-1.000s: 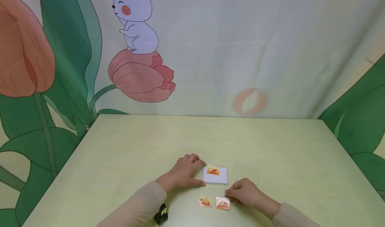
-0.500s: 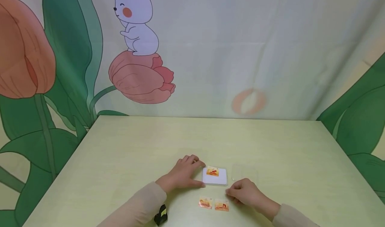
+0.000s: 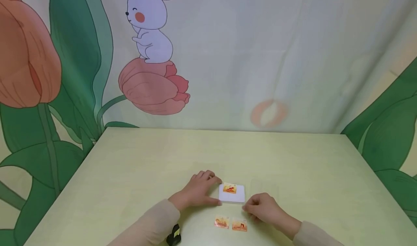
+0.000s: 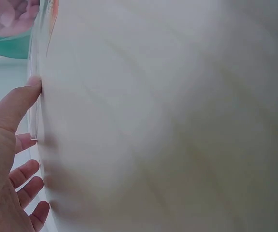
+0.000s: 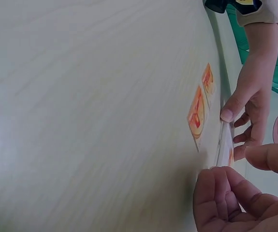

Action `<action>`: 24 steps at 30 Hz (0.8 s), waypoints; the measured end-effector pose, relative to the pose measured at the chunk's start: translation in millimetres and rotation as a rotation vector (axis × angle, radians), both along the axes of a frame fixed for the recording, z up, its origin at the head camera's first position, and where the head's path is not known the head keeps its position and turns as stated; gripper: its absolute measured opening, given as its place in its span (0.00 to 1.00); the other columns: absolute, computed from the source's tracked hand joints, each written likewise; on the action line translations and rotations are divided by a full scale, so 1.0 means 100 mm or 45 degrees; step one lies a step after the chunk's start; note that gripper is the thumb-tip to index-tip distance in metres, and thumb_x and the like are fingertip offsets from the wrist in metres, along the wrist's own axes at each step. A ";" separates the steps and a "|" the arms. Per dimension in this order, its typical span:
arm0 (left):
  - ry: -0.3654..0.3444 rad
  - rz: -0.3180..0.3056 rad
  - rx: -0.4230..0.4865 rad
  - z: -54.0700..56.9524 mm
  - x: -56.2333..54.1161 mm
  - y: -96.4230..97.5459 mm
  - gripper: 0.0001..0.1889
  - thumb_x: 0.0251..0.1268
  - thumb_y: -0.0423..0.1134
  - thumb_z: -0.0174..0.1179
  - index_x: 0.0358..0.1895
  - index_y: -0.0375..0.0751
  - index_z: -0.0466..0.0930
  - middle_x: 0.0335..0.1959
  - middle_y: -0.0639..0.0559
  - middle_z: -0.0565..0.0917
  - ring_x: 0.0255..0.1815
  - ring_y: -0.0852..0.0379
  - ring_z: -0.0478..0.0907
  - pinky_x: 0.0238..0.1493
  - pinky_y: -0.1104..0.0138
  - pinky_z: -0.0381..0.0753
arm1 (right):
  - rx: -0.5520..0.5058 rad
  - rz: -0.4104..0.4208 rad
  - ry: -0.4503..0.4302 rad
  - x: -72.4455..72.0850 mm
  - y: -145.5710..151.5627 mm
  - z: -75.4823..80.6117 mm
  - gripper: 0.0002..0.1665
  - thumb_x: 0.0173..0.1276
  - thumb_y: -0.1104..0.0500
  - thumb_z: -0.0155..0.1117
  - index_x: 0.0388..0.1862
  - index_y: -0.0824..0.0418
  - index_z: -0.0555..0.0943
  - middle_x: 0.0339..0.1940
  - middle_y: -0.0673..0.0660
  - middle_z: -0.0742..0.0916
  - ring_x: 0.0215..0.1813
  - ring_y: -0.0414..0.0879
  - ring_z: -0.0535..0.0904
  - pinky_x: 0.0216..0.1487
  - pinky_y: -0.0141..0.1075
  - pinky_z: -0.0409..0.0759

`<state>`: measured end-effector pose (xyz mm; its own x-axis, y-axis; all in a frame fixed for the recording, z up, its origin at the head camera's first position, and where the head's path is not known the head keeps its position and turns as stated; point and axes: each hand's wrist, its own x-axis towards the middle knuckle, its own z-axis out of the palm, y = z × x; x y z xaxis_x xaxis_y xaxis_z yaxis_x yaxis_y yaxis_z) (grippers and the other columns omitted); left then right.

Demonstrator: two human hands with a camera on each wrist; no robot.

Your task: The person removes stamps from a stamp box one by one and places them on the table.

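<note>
1. White case [image 3: 239,197]: flat, smooth rectangle with rounded corners; lies on the pale, faintly grained tabletop [image 3: 156,152], between the hands.
2. Top card [image 3: 230,188]: small, glossy, orange-yellow print; lies on the white case, at its far edge.
3. Loose cards [image 3: 239,225]: two rectangular orange prints, side by side on the tabletop, nearer the person.
4. Left hand [image 3: 199,190]: grip spread wide; thumb and forefinger hold the white case at its left corners.
5. Right hand [image 3: 265,207]: grip loosely bent, thumb apart from fingertips, holding nothing visible; located beside the case's near-right corner.
6. Clear panel [image 3: 264,185]: transparent, rectangular; beyond the right hand.
</note>
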<state>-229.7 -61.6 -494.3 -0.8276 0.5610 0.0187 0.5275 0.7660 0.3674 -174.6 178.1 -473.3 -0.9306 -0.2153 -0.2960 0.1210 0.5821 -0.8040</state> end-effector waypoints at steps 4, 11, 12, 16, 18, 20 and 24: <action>0.002 0.000 0.006 -0.01 0.00 -0.01 0.32 0.51 0.59 0.67 0.59 0.51 0.72 0.55 0.49 0.71 0.55 0.50 0.66 0.55 0.53 0.66 | -0.024 0.006 0.035 -0.03 -0.01 0.01 0.09 0.61 0.59 0.66 0.29 0.65 0.82 0.19 0.51 0.80 0.21 0.41 0.72 0.25 0.33 0.72; 0.005 -0.013 0.013 -0.02 -0.01 0.00 0.31 0.51 0.59 0.67 0.58 0.52 0.73 0.54 0.50 0.71 0.55 0.51 0.66 0.55 0.54 0.66 | 0.019 -0.023 0.099 -0.08 -0.03 0.01 0.07 0.59 0.62 0.67 0.30 0.65 0.81 0.22 0.53 0.82 0.22 0.41 0.74 0.26 0.32 0.73; 0.005 -0.016 0.010 -0.02 -0.01 0.00 0.31 0.51 0.59 0.67 0.58 0.52 0.73 0.54 0.50 0.71 0.55 0.51 0.66 0.55 0.54 0.66 | 0.037 -0.027 0.112 -0.08 -0.04 0.02 0.06 0.59 0.62 0.68 0.30 0.65 0.81 0.23 0.53 0.82 0.23 0.41 0.74 0.26 0.32 0.72; 0.005 -0.024 0.002 -0.04 -0.02 0.00 0.31 0.51 0.60 0.67 0.58 0.52 0.73 0.54 0.51 0.70 0.55 0.52 0.66 0.55 0.54 0.66 | 0.082 -0.044 0.185 -0.10 -0.05 0.02 0.07 0.56 0.63 0.69 0.31 0.66 0.81 0.23 0.52 0.81 0.24 0.42 0.73 0.26 0.32 0.71; 0.012 -0.022 -0.004 -0.04 -0.02 0.00 0.31 0.51 0.60 0.67 0.57 0.52 0.73 0.54 0.51 0.70 0.55 0.52 0.66 0.55 0.54 0.66 | 0.089 -0.045 0.219 -0.11 -0.05 0.03 0.08 0.56 0.63 0.69 0.32 0.66 0.81 0.24 0.52 0.80 0.26 0.42 0.72 0.27 0.33 0.71; 0.019 -0.013 -0.010 -0.05 -0.02 0.00 0.31 0.50 0.61 0.66 0.58 0.53 0.73 0.54 0.52 0.70 0.55 0.53 0.66 0.55 0.55 0.66 | 0.084 -0.046 0.243 -0.14 -0.07 0.03 0.09 0.55 0.63 0.69 0.33 0.66 0.81 0.25 0.53 0.80 0.27 0.42 0.71 0.28 0.33 0.70; 0.029 0.002 -0.014 -0.06 -0.04 -0.02 0.32 0.50 0.62 0.66 0.58 0.54 0.73 0.55 0.52 0.70 0.55 0.53 0.66 0.56 0.55 0.66 | 0.068 -0.056 0.271 -0.20 -0.11 0.03 0.10 0.54 0.64 0.69 0.35 0.67 0.81 0.25 0.53 0.81 0.28 0.43 0.71 0.28 0.33 0.70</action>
